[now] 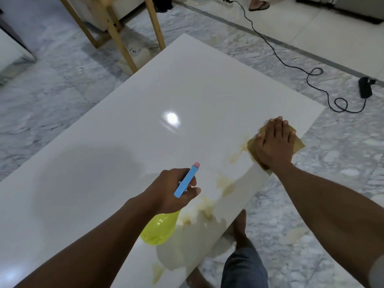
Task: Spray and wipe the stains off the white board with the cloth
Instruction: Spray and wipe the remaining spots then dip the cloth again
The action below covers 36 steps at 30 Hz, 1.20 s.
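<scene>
Across the left and far parts of the white board (124,125), which lies flat on the marble floor (62,90), the glossy surface shows no marks. Over the board's near middle, the left hand (166,190) is curled round the neck of a yellow-green spray bottle (159,231), with fingers under its blue trigger head and the pink nozzle aimed toward the board's right edge. Right of the bottle, yellow-brown stains (225,182) run in smeared patches along the board's near right edge, from its near end up toward the cloth. Farther along that edge, the right hand (274,144) lies flat with its fingers straight, pressing the tan cloth (298,145) onto the board, one corner overhanging the edge. Wiping appears to be under way, but the job looks well short of done: most of the stained strip seems to need spraying and wiping.
</scene>
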Motion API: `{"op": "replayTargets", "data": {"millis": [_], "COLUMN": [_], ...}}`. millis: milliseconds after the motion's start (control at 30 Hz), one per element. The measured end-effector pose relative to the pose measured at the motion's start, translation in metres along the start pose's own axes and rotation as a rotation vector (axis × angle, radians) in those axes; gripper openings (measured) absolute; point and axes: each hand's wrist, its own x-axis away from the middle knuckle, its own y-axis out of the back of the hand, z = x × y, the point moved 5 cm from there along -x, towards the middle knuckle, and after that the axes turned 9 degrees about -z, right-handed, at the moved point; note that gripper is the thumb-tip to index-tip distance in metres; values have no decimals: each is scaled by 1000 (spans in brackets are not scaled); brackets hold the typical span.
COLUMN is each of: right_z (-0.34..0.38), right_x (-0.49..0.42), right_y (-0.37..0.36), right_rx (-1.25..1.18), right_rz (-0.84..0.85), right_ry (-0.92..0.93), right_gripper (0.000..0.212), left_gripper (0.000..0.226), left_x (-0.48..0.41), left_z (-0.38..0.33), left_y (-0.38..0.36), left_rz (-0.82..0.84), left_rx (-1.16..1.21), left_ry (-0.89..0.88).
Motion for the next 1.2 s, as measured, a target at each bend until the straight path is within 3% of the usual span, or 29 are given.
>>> {"op": "replayTargets", "data": {"millis": [200, 367, 600, 867, 1200], "right_z": [-4, 1, 6, 31, 89], "right_x": [-7, -1, 6, 53, 170], "right_y": [-10, -9, -7, -4, 9], "right_rx": [-59, 2, -65, -83, -294], "right_rz": [78, -72, -44, -14, 24], "right_ry": [-52, -48, -15, 41, 90], "right_gripper": [80, 72, 70, 67, 64], "left_gripper": [20, 21, 21, 22, 21], "left_x": [16, 1, -25, -24, 21], "left_z": [17, 3, -17, -21, 4], "left_y": [-16, -23, -20, -18, -29], "left_rz": [32, 28, -10, -25, 28], "left_rx": [4, 33, 39, 50, 37], "left_ry": [-6, -23, 18, 55, 33]}}
